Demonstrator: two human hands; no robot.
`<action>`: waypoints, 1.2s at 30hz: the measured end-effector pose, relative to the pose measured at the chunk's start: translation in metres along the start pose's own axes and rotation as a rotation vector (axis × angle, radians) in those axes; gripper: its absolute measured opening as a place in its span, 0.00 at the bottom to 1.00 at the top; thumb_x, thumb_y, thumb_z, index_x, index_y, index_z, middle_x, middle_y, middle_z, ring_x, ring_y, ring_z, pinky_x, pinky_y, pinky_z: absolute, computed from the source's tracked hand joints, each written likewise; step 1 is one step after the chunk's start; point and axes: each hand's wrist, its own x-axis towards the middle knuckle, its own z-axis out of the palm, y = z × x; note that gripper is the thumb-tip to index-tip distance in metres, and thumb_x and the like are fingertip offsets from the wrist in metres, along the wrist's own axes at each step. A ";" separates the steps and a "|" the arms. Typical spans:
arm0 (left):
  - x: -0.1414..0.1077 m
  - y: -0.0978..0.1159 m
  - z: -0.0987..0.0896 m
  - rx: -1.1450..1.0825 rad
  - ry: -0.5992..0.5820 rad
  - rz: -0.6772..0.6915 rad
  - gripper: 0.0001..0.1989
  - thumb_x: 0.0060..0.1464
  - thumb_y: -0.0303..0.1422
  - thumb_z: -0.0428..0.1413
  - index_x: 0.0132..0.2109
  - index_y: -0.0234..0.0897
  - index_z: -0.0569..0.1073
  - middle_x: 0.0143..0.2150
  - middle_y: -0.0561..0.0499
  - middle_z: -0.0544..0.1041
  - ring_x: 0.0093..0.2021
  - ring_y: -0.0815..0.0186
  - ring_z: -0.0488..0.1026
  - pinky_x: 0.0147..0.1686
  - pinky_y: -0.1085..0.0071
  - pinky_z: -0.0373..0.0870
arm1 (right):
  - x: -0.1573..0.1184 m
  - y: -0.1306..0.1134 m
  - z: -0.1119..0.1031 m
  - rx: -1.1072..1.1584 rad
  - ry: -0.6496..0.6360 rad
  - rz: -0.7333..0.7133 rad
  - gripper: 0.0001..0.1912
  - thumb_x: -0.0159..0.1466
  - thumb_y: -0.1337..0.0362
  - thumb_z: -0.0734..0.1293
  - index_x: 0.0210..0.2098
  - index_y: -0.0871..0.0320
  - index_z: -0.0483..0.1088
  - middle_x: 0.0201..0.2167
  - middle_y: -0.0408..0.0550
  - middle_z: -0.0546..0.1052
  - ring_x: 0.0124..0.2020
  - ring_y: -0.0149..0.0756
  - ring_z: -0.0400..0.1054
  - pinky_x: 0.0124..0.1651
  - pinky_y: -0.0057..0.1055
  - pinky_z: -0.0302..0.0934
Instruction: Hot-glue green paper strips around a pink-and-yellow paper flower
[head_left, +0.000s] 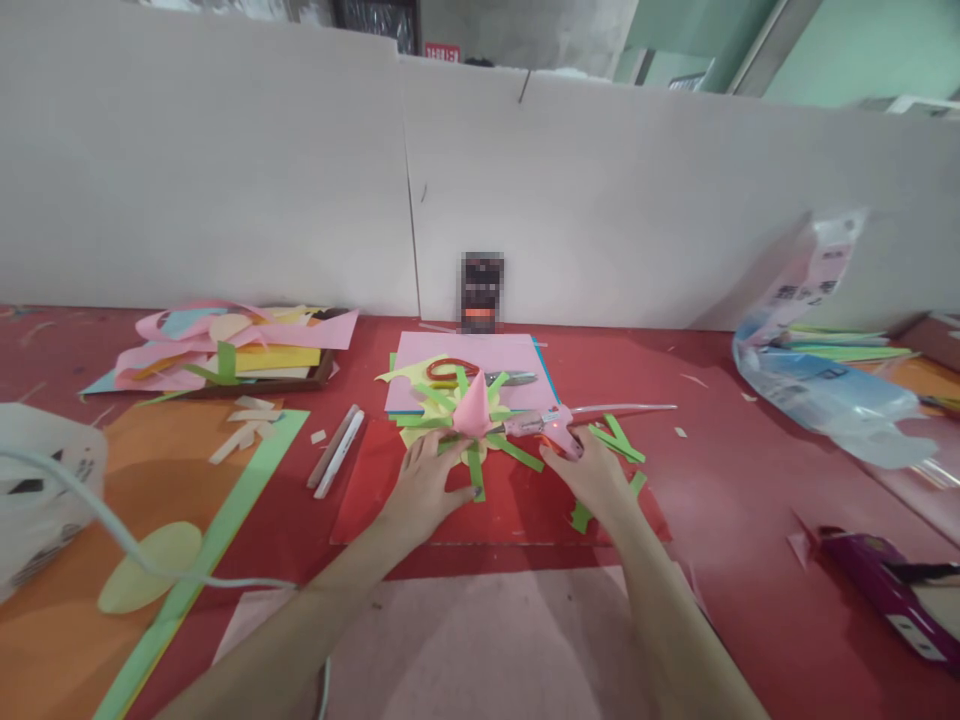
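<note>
A pink paper cone [472, 408] stands point up on a pale yellow paper flower shape [433, 408], with green paper strips [517, 455] spreading out around it. My left hand [427, 482] rests at the cone's lower left, fingers curved forward and thumb apart near a green strip; whether the fingertips grip the paper is hidden. My right hand [589, 470] is wrapped round the handle of a pink hot glue gun [553, 425]. The gun's nozzle points left at the base of the cone, and a clear glue stick [622, 407] sticks out of its back.
Behind the cone, scissors [514, 379] lie on pink paper [487, 348]. A box of paper scraps [322, 372] and two pens [339, 452] are on the left. A white cable [127, 540] crosses the left side. Plastic packaging [810, 370] and a purple device [885, 585] sit right.
</note>
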 end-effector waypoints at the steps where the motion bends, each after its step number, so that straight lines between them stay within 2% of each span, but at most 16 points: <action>1: 0.000 0.000 0.000 0.001 -0.001 0.000 0.27 0.47 0.35 0.57 0.55 0.49 0.62 0.55 0.48 0.59 0.57 0.55 0.54 0.54 0.56 0.53 | 0.000 0.000 0.000 0.006 -0.001 -0.001 0.20 0.52 0.48 0.61 0.37 0.56 0.64 0.32 0.48 0.71 0.31 0.37 0.65 0.30 0.29 0.52; 9: 0.001 0.000 0.001 0.033 0.017 -0.001 0.27 0.44 0.36 0.59 0.54 0.50 0.64 0.54 0.49 0.62 0.56 0.54 0.55 0.54 0.55 0.54 | 0.000 0.002 -0.004 0.054 0.000 -0.032 0.21 0.51 0.47 0.60 0.36 0.57 0.65 0.31 0.47 0.71 0.30 0.37 0.65 0.30 0.28 0.53; 13: 0.004 0.003 -0.010 -0.013 0.051 -0.002 0.24 0.43 0.37 0.60 0.51 0.47 0.68 0.51 0.48 0.67 0.53 0.54 0.60 0.52 0.56 0.57 | 0.000 0.000 -0.006 0.102 0.014 -0.048 0.21 0.51 0.47 0.60 0.35 0.57 0.65 0.29 0.46 0.70 0.28 0.35 0.63 0.29 0.28 0.52; 15: 0.009 0.008 -0.025 -0.105 0.135 -0.038 0.17 0.49 0.37 0.56 0.48 0.43 0.70 0.46 0.48 0.71 0.48 0.59 0.67 0.48 0.62 0.62 | -0.001 -0.002 -0.007 0.103 0.031 -0.050 0.21 0.50 0.47 0.60 0.33 0.57 0.65 0.27 0.45 0.69 0.26 0.34 0.61 0.28 0.28 0.51; 18: 0.022 0.019 -0.052 -0.196 0.385 -0.072 0.12 0.54 0.35 0.50 0.44 0.41 0.72 0.42 0.51 0.73 0.41 0.65 0.70 0.43 0.69 0.66 | -0.001 -0.003 -0.007 0.102 0.053 -0.063 0.19 0.50 0.46 0.60 0.30 0.56 0.63 0.24 0.43 0.67 0.23 0.32 0.58 0.26 0.27 0.49; 19: 0.027 0.024 -0.060 -0.194 0.443 -0.052 0.10 0.53 0.34 0.51 0.43 0.41 0.72 0.41 0.52 0.73 0.38 0.67 0.71 0.40 0.71 0.66 | 0.000 -0.002 -0.007 0.103 0.057 -0.071 0.19 0.50 0.46 0.60 0.29 0.56 0.62 0.23 0.43 0.66 0.22 0.31 0.57 0.26 0.27 0.49; 22: 0.045 0.041 -0.073 -0.134 0.518 0.042 0.09 0.51 0.33 0.53 0.41 0.42 0.73 0.39 0.53 0.74 0.34 0.69 0.71 0.39 0.71 0.66 | 0.003 0.003 -0.008 0.108 0.075 -0.084 0.18 0.50 0.47 0.60 0.28 0.56 0.62 0.21 0.41 0.64 0.21 0.30 0.56 0.25 0.27 0.48; 26: 0.063 0.058 -0.064 -0.047 0.484 0.108 0.08 0.50 0.33 0.55 0.38 0.41 0.74 0.37 0.53 0.75 0.33 0.68 0.71 0.40 0.69 0.64 | 0.009 0.010 -0.010 0.114 0.119 -0.047 0.21 0.49 0.47 0.61 0.33 0.57 0.64 0.21 0.41 0.64 0.22 0.31 0.57 0.26 0.27 0.50; 30: 0.069 0.062 -0.055 0.032 0.484 0.088 0.05 0.51 0.32 0.54 0.32 0.39 0.74 0.34 0.54 0.75 0.34 0.67 0.70 0.39 0.68 0.63 | 0.011 0.013 -0.010 0.121 0.142 -0.025 0.21 0.50 0.46 0.61 0.33 0.57 0.63 0.22 0.41 0.64 0.23 0.32 0.58 0.27 0.28 0.51; 36: 0.065 0.062 -0.071 -0.001 0.504 0.078 0.05 0.52 0.32 0.54 0.33 0.39 0.74 0.35 0.55 0.75 0.33 0.68 0.70 0.40 0.69 0.61 | 0.009 0.009 -0.010 0.095 0.152 -0.009 0.20 0.50 0.46 0.61 0.30 0.56 0.62 0.20 0.40 0.62 0.22 0.31 0.56 0.27 0.28 0.50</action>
